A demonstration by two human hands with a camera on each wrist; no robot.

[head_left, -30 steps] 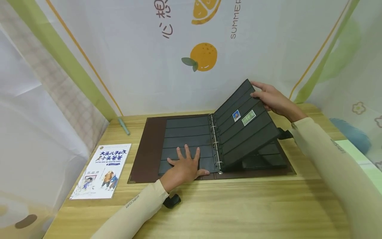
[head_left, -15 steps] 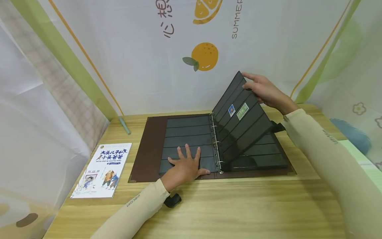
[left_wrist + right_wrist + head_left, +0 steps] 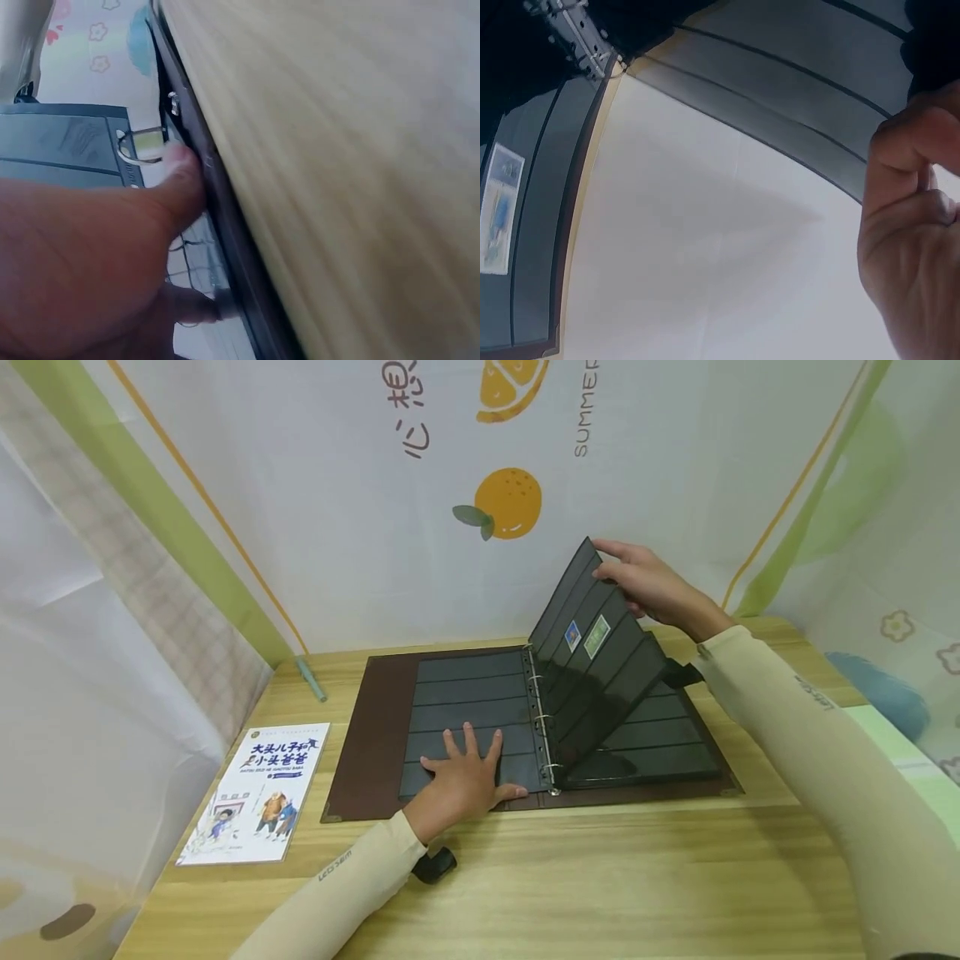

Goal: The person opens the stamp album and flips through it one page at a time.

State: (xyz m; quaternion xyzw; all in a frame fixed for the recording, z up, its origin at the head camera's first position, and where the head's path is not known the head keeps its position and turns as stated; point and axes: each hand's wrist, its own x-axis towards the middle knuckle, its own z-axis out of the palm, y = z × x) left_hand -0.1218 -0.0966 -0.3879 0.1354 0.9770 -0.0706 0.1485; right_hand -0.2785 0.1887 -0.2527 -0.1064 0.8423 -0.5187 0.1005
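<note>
A stamp album with a dark brown cover (image 3: 375,727) lies spread on the table, its black strip-pocket pages held by metal rings (image 3: 545,718). My left hand (image 3: 463,781) rests on the left page (image 3: 472,681), fingers spread; in the left wrist view its thumb (image 3: 180,184) lies near a ring (image 3: 139,150) at the album's lower edge. My right hand (image 3: 648,581) pinches the top outer corner of a raised page (image 3: 600,668), tilted up from the rings. That page carries a blue stamp (image 3: 572,636) and a green stamp (image 3: 597,637). Another black page (image 3: 652,752) lies below it.
A white picture book (image 3: 255,793) lies left of the album, with a green pen (image 3: 311,679) behind it. A printed curtain (image 3: 360,552) hangs along the back edge of the wooden table (image 3: 600,885). Black straps circle both wrists.
My right hand has moved left and slightly up, swinging the page to a steeper tilt toward the rings. More of the page beneath shows. My left hand stays in place.
</note>
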